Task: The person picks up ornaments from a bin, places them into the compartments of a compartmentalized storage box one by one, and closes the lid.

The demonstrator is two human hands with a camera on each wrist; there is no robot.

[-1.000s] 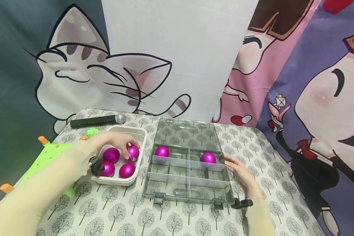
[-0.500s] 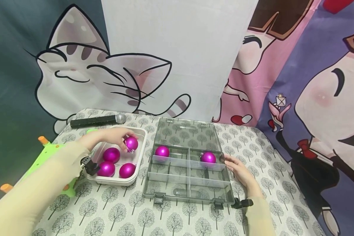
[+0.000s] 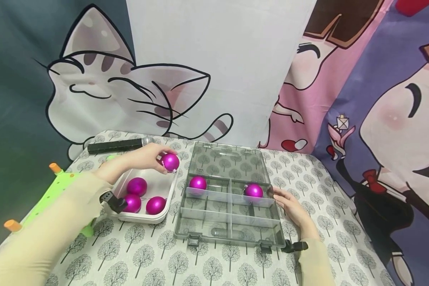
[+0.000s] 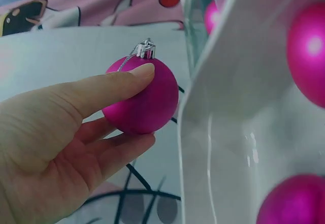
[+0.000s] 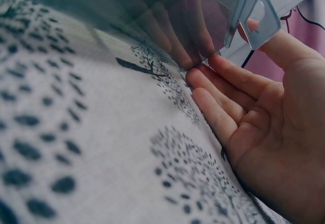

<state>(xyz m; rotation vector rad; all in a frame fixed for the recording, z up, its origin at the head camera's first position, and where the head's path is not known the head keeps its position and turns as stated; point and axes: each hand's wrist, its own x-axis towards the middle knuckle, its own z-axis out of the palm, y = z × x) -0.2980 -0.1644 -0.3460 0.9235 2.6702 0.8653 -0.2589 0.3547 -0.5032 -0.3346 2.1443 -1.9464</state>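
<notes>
My left hand (image 3: 148, 157) pinches a magenta Christmas bauble (image 3: 170, 162) between thumb and fingers, above the far right corner of the white tray (image 3: 156, 178). In the left wrist view, the bauble's silver cap and loop (image 4: 145, 50) point up past the thumb. Three more baubles (image 3: 155, 205) lie in the tray. To its right stands a grey clear compartment box (image 3: 200, 228), lid laid back. One bauble (image 3: 198, 184) sits in its back left compartment, another (image 3: 254, 192) in the back right. My right hand (image 3: 289, 205) rests its extended fingers against the box's right side.
A black microphone (image 3: 116, 146) lies behind the tray. Left of the tray, partly under my left arm, is a green perforated piece (image 3: 50, 194) with orange pegs (image 3: 12, 225). A tree-print cloth (image 3: 178, 264) covers the table; printed curtains hang behind.
My left hand has lifted the bauble from among the others in the tray and carried it up, away from me and slightly right. The right hand stays at the box's side.
</notes>
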